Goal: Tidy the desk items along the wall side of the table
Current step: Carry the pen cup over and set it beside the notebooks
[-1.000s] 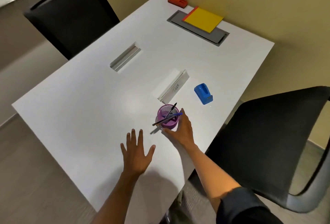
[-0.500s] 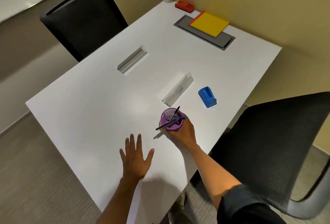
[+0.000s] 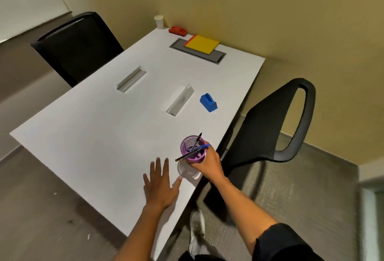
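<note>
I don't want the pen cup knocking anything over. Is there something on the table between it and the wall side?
Yes. The right hand holds the purple pen cup near the front edge. Between it and the wall lie the blue tape dispenser and the white name holder; farther back, the yellow notepad.

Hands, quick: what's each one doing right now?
Left hand: open, fingers spread, flat on the table, holding nothing.
Right hand: closed around the purple pen cup, lifted.
</note>
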Demonstrator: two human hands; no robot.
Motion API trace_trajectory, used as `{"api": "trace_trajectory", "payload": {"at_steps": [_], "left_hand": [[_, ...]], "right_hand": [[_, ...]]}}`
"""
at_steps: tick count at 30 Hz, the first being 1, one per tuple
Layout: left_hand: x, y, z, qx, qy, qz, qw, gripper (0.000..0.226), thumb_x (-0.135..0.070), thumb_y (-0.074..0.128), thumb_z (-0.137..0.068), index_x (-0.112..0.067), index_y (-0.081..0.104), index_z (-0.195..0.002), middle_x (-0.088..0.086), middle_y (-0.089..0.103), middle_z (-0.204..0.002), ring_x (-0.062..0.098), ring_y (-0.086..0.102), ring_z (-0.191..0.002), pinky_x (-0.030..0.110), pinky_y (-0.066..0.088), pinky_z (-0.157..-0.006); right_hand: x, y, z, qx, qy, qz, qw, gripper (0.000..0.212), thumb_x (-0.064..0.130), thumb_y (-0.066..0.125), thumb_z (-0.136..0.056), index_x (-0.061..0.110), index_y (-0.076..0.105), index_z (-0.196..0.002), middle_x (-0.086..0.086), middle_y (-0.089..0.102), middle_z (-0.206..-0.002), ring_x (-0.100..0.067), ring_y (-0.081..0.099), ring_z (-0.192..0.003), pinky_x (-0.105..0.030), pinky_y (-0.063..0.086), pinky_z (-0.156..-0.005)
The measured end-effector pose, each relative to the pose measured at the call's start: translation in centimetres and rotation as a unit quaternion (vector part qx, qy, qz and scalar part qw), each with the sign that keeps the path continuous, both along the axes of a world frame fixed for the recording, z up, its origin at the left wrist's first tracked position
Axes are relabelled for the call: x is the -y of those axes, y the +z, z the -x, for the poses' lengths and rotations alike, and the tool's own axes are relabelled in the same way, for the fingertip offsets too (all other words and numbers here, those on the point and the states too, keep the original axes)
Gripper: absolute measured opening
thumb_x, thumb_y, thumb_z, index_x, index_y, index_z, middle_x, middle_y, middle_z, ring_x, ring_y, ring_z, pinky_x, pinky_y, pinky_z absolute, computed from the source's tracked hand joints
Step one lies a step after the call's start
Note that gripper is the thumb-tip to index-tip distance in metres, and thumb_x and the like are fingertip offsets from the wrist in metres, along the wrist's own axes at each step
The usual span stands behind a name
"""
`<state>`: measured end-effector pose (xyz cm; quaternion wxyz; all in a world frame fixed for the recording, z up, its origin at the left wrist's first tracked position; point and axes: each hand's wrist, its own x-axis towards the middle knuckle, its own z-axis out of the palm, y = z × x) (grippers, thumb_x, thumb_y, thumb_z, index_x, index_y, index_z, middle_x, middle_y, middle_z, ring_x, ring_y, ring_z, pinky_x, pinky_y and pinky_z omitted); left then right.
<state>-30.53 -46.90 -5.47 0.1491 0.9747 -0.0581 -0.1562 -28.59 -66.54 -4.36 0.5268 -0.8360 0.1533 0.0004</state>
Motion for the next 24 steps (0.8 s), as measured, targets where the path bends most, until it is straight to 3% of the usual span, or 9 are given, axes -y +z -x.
{"api": "trace_trajectory", "payload": {"at_steps": [9,14,18,24], "left_hand": [[3.4,1.6,10.1,0.014,-0.082,0.033,0.996,0.083,-0.072,0.026,-0.089,-0.030,-0.004,-0.154,0.003,-0.012,-0.163,0.025,-0.014,-0.150,0.056,-0.002,-0.119],[6.9,2.5,13.4,0.027,-0.141,0.037,0.989,0.082,-0.067,0.032,-0.092,-0.025,0.001,-0.155,0.007,-0.006,-0.164,0.030,-0.007,-0.151,0.057,0.004,-0.118],[10.0,2.3,15.7,0.034,-0.192,0.028,0.980,0.083,-0.067,0.032,-0.092,-0.023,0.002,-0.155,0.009,-0.004,-0.164,0.030,-0.005,-0.151,0.057,0.009,-0.118],[18.3,1.9,18.7,0.022,-0.261,0.019,0.965,0.083,-0.067,0.032,-0.091,-0.023,0.003,-0.155,0.009,-0.003,-0.164,0.029,-0.005,-0.151,0.056,0.009,-0.118]], "right_hand": [[2.1,2.6,14.8,0.023,-0.052,0.042,0.998,0.089,0.046,0.088,-0.054,0.027,0.051,-0.133,0.011,0.065,-0.122,-0.004,0.060,-0.113,-0.019,0.050,-0.097],[5.0,3.0,20.6,0.021,-0.085,0.063,0.994,0.091,0.043,0.090,-0.054,0.025,0.052,-0.135,0.009,0.065,-0.124,-0.006,0.061,-0.114,-0.028,0.052,-0.100],[8.7,2.9,24.6,0.013,-0.128,0.078,0.989,0.089,0.047,0.090,-0.055,0.025,0.053,-0.133,0.010,0.065,-0.122,-0.002,0.060,-0.111,-0.023,0.051,-0.097],[16.8,2.0,29.6,-0.007,-0.204,0.073,0.976,0.090,0.042,0.090,-0.056,0.025,0.052,-0.135,0.005,0.066,-0.122,-0.013,0.062,-0.114,-0.033,0.053,-0.097]]}}
